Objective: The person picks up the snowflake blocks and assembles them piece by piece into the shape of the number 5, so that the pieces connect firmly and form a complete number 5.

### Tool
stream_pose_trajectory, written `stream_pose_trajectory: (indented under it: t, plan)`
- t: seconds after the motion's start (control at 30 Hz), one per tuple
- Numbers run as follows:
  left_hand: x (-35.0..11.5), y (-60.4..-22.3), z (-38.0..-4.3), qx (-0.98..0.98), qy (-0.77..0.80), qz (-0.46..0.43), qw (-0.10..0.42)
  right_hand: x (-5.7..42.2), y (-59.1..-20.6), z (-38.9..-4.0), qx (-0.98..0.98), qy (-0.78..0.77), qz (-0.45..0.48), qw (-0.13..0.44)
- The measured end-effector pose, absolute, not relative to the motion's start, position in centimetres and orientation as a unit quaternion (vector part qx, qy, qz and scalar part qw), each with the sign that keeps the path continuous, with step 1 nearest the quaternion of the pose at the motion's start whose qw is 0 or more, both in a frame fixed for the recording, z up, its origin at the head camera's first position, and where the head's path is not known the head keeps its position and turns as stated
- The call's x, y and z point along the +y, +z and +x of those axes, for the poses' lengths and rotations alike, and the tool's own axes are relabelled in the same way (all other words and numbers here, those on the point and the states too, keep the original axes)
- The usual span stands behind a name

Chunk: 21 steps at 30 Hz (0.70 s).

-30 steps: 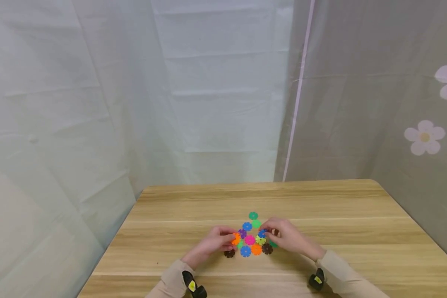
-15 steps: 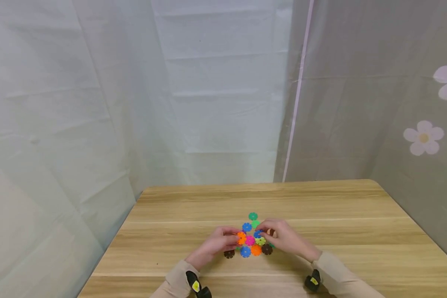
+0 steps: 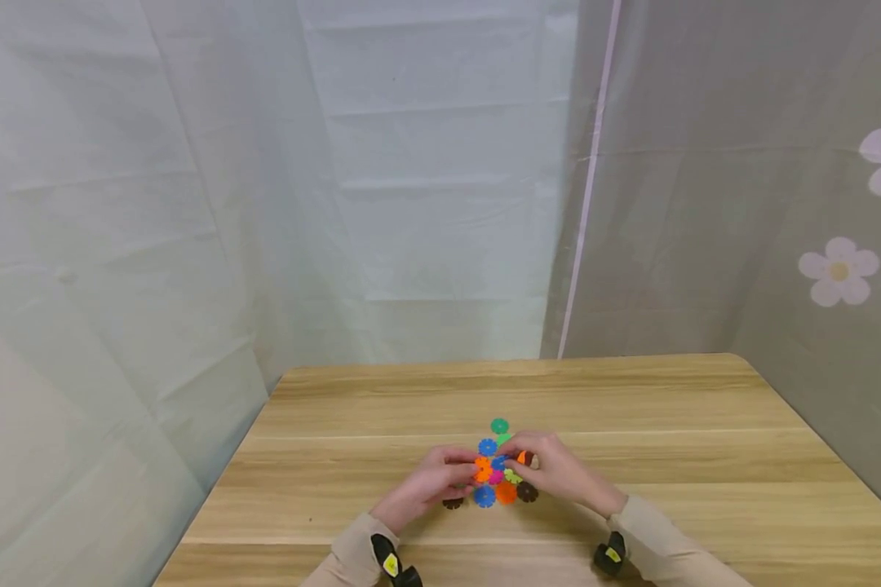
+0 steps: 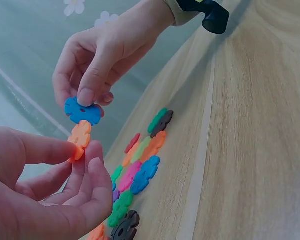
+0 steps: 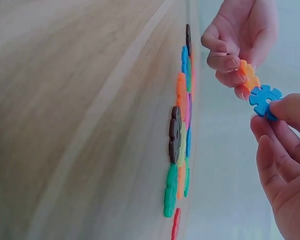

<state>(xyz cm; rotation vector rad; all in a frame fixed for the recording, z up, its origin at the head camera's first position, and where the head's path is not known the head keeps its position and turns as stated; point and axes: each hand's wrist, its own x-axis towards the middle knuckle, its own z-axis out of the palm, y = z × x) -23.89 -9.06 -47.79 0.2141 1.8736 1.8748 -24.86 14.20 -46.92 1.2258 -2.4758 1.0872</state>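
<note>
My left hand (image 3: 435, 477) pinches an orange notched plastic disc (image 4: 82, 136) between thumb and fingers. Opposite it, my right hand (image 3: 551, 471) pinches a blue notched disc (image 4: 83, 112) by its edge. Held above the table, the two discs meet edge to edge, the blue one's rim at the orange one's rim. The right wrist view shows the blue disc (image 5: 263, 102) flat-on with its slots and centre hole. Below the hands lie several loose discs, among them a pink disc (image 4: 130, 176), an orange disc (image 3: 506, 492) and a dark brown disc (image 3: 527, 492).
The loose discs lie in a cluster on the wood-grained table (image 3: 352, 408). At its far end is a green disc (image 3: 499, 425), with a blue disc (image 3: 488, 447) nearer. A pale curtain (image 3: 440, 204) hangs behind the table; a grey flowered cloth (image 3: 705, 204) hangs at right.
The hands have come together over the cluster: the left moved right with the orange disc, the right moved left with the blue disc. The two discs, apart before, now meet.
</note>
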Motion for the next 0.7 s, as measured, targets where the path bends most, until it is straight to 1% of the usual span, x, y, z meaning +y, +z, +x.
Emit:
stream_pose_trajectory:
  t: [0.23,0.37,0.7]
  plan:
    - [-9.0,-47.9,-23.8,0.665,0.700,0.074,0.248,13.8,-47.3,-25.1,-0.802,0.342,0.464,0.157]
    - [-8.9,-47.9,-23.6,0.646,0.718,0.073,0.248,13.7,-47.4,-24.9,-0.789,0.353,0.471,0.175]
    - [-8.2,-47.2,-22.8,0.645,0.734,0.065,0.202,12.8,-47.1,-24.3,-0.770,0.360,0.482,0.215]
